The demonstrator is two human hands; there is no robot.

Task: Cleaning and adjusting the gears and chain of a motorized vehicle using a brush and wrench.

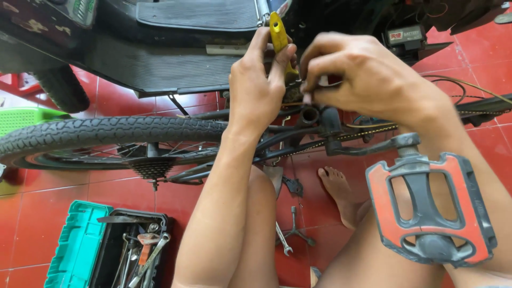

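Left hand (pixel 258 85) clamped on yellow-handled tool (pixel 277 34), tip at bike's bottom bracket (pixel 309 114); right hand (pixel 362 77) alongside, fingers pinched on small part, unclear what. Tool looks stiff, light; grip handle mid-length. Red pedal (pixel 429 208) below right hand

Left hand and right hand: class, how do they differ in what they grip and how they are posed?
The left hand wraps a yellow-handled tool, fingers pointing up; the right hand pinches something small, too hidden to name, fingers curled down. The left hand comes from below, the right hand from the right. Both work above the bicycle's crank area.
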